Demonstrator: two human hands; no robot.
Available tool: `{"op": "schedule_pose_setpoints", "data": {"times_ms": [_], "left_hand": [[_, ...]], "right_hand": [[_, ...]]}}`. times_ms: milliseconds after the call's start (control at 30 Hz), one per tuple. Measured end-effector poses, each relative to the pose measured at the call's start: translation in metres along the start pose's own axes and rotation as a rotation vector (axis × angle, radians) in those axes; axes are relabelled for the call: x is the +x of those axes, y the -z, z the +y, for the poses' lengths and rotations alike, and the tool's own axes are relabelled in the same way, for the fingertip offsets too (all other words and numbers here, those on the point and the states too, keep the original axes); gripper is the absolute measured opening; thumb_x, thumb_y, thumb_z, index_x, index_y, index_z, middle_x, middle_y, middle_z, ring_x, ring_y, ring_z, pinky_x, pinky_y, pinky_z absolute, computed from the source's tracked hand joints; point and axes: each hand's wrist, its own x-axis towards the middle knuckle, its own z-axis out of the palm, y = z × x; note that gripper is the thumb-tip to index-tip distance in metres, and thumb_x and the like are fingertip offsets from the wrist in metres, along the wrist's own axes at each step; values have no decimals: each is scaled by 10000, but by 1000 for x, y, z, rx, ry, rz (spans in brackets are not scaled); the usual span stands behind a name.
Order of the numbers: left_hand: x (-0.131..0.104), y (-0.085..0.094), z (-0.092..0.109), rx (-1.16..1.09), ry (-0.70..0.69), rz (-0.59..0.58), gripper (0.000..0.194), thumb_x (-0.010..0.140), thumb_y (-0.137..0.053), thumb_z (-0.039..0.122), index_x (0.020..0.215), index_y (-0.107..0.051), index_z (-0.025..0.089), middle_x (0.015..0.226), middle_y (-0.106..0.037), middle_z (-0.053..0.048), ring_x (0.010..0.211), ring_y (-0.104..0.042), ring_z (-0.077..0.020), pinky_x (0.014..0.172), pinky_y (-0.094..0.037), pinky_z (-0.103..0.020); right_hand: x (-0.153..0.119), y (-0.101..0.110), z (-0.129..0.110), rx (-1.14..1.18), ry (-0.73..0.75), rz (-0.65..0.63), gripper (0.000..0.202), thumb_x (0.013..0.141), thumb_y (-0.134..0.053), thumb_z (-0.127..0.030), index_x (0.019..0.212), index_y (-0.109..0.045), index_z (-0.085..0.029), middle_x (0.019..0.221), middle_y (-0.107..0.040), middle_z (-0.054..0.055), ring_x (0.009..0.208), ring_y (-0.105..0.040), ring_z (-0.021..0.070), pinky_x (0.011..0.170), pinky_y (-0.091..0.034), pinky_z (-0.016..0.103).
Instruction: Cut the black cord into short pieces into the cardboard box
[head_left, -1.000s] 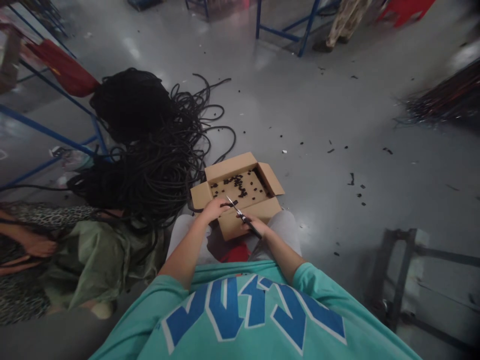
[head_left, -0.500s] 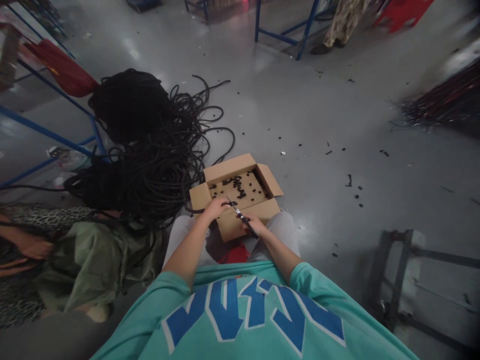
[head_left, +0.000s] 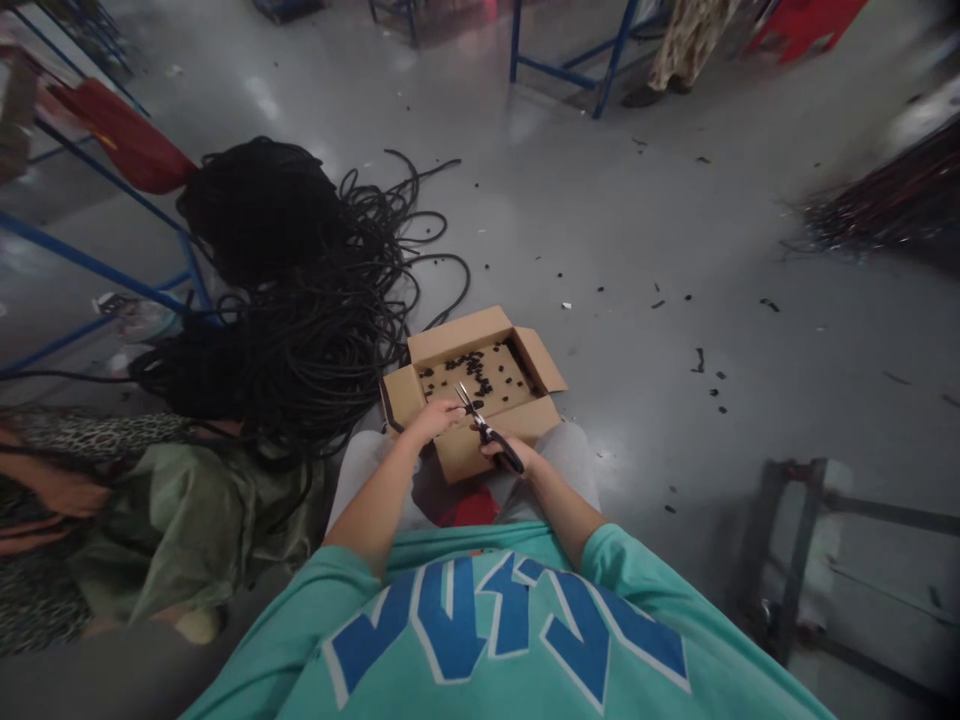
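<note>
My left hand (head_left: 433, 421) is over the near left part of an open cardboard box (head_left: 459, 336), its fingers closed on a black cord whose dark end shows by the fingertips. In my right hand (head_left: 514, 452) is a pair of scissors (head_left: 489, 436) with black handles. Their silver blades are parted and point away from me, beside the left fingertips. Small black cut pieces (head_left: 472, 368) lie scattered on the bottom of the box. The box stands just in front of my knees.
A large tangled heap of black cord (head_left: 300, 340) lies left of the box. Another person's arm (head_left: 64, 492) is at the far left. Blue metal frames (head_left: 90, 265) stand behind. Black scraps dot the floor (head_left: 600, 220). A grey metal frame (head_left: 806, 560) stands at right.
The scissors' blades have moved apart, and the handles have spread in my right hand. The cord by the left flap has shifted slightly. My left hand stays nearly in place.
</note>
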Motion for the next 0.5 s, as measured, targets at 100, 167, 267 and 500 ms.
{"op": "schedule_pose_setpoints", "data": {"times_ms": [100,167,267,500], "left_hand": [[-3,-1,-1,-156,76,-47,241,702,-485,332,691,-571,106,490,-464,37,359,-291,-29,389,-214,-175],[-2,-1,-2,-230,84,-51,260,698,-496,363,670,-545,109,499,-457,37,348,-276,-21,376,-183,-173],[1,-1,-5,-287,90,-48,291,704,-485,402,658,-517,117,509,-461,33,347,-288,-19,372,-177,-170],[5,-5,-11,-232,104,-6,318,720,-446,418,590,-467,129,480,-421,42,360,-288,-23,381,-214,-163]], "right_hand": [[1,1,0,-34,-3,9,595,508,-560,-163,1097,-474,-172,485,-432,-80,392,-375,55,383,-243,181],[1,1,0,-48,-1,27,606,509,-558,-161,1108,-469,-173,465,-416,-88,371,-357,52,372,-230,181],[1,-1,0,-35,-5,51,629,507,-557,-160,1128,-455,-181,422,-365,-109,332,-313,42,356,-203,175],[6,-2,0,-65,-67,147,622,478,-548,-152,1095,-475,-181,372,-335,-122,301,-295,40,336,-195,164]]}}
